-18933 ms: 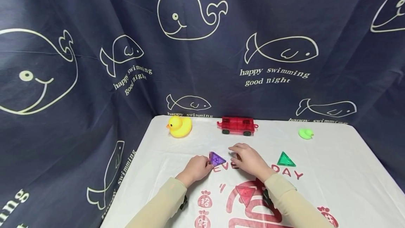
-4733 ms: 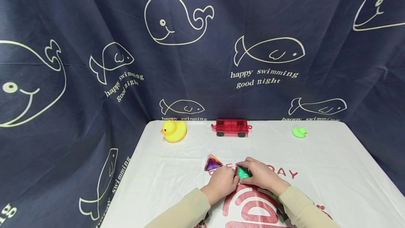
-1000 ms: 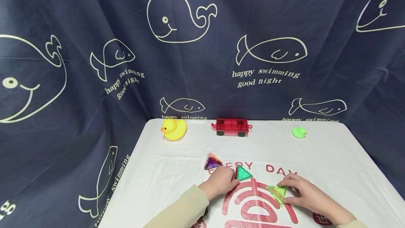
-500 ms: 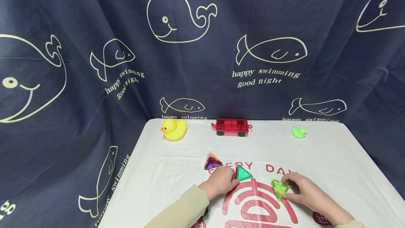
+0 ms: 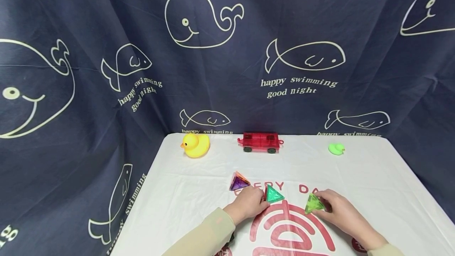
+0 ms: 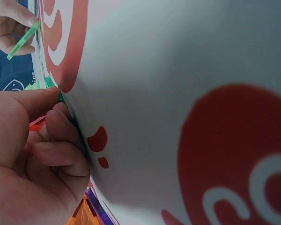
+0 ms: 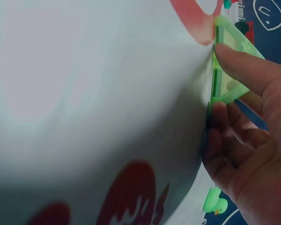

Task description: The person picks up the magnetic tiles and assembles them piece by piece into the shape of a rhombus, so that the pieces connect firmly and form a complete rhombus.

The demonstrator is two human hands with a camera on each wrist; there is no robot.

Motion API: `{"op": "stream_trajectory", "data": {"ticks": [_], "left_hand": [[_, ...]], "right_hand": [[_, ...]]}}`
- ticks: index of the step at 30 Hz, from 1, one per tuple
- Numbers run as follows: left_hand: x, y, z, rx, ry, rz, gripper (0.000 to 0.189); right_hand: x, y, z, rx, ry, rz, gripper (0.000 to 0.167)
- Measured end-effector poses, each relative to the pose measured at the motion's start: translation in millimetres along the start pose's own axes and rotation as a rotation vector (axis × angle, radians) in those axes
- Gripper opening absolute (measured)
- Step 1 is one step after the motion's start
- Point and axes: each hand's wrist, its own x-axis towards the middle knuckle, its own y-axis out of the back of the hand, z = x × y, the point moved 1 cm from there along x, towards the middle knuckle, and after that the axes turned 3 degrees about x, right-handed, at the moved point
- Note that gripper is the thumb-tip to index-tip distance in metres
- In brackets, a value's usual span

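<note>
In the head view, my left hand (image 5: 249,202) pinches a leaning pair of triangular magnetic tiles: a green tile (image 5: 273,194) and a red tile (image 6: 37,123) mostly hidden behind my fingers. My right hand (image 5: 339,211) holds a yellow-green triangular magnetic tile (image 5: 314,204) by its edge, thumb on one side and fingers behind. In the right wrist view that same tile (image 7: 236,61) stands on edge near the tablecloth. Just beyond my left hand, a purple tile (image 5: 239,184) and an orange tile (image 5: 240,177) lean against each other. A gap separates the yellow-green tile from the green one.
A red toy wagon (image 5: 260,142) with black wheels stands at the table's back edge. A yellow duck (image 5: 196,145) sits back left, and a small green duck (image 5: 336,149) back right. The white tablecloth (image 5: 192,192) has red print; a dark blue curtain (image 5: 227,78) hangs behind.
Earlier flat, the purple and green tiles now stand in leaning pairs. Over the last second, my right hand has turned the yellow-green tile and moved it slightly away from me; my left hand stayed still.
</note>
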Motion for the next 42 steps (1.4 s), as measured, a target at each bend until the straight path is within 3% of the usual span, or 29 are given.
{"op": "stream_trajectory", "data": {"ticks": [8, 17, 24, 31, 42], "left_hand": [[0.2, -1.0, 0.0, -0.005, 0.004, -0.01, 0.046], [0.3, -1.7, -1.0, -0.007, 0.006, 0.004, 0.047], [0.6, -0.9, -1.5, -0.013, 0.002, -0.002, 0.048], [0.7, 0.5, -1.1, -0.011, 0.0, -0.005, 0.049], [2.9, -0.1, -1.8, -0.025, -0.002, -0.003, 0.049]], "right_hand": [[8.6, -5.7, -7.6, 0.007, 0.001, 0.013, 0.027], [15.6, -12.3, -13.4, -0.017, -0.014, 0.074, 0.021], [23.3, -16.2, -19.5, -0.033, -0.005, 0.083, 0.026], [33.6, -21.0, -33.7, -0.019, -0.001, 0.067, 0.011], [47.5, -29.7, -48.4, -0.024, 0.036, 0.107, 0.028]]}}
